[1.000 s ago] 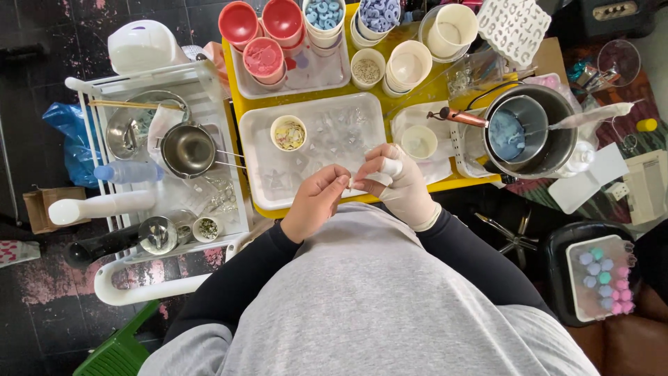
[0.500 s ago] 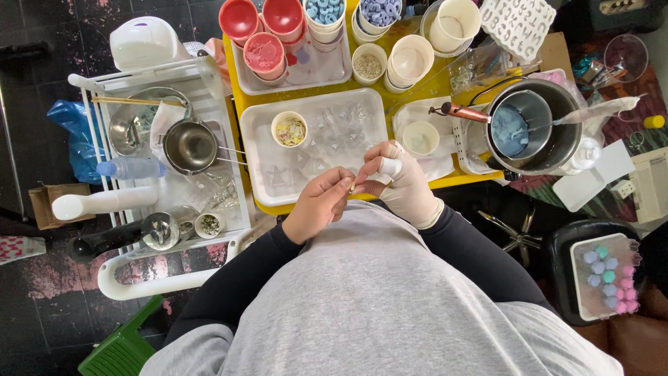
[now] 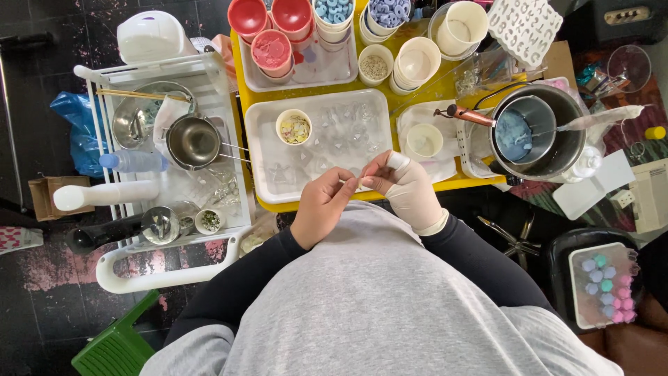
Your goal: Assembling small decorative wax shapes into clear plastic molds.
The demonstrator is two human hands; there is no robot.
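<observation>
- Seen from above, a person works at a yellow worktop point(image 3: 445, 182) crowded with cups and trays.
- The left hand point(image 3: 321, 206), bare, and the right hand point(image 3: 407, 188), in a pale glove, meet just over the near edge of a white tray point(image 3: 261, 150).
- Both grips are pinched: fingertips of each hand close on one small, thin, pale piece point(image 3: 355, 182) held between them; what it is is too small to tell.
- The piece sits right at the fingertips, touching both hands, above the tray's near rim and clear of the moulds.
- The tray carries a row of clear moulds point(image 3: 341, 136) and a small cup point(image 3: 294, 127) of pale chips; the moulds look unfilled, so the work appears to be at an early, preparing stage.
- To the right, a pot point(image 3: 557, 150) holds blue material, with a ladle point(image 3: 467, 115) resting across it; nothing blue shows in the moulds yet.
- Red cups point(image 3: 271, 50) and cups of blue rings point(image 3: 334, 12) stand at the far side, well apart from the hands.
- On the left, a white cart point(image 3: 104, 76) bears a steel pan point(image 3: 191, 141) and a bottle point(image 3: 132, 161), untouched.
</observation>
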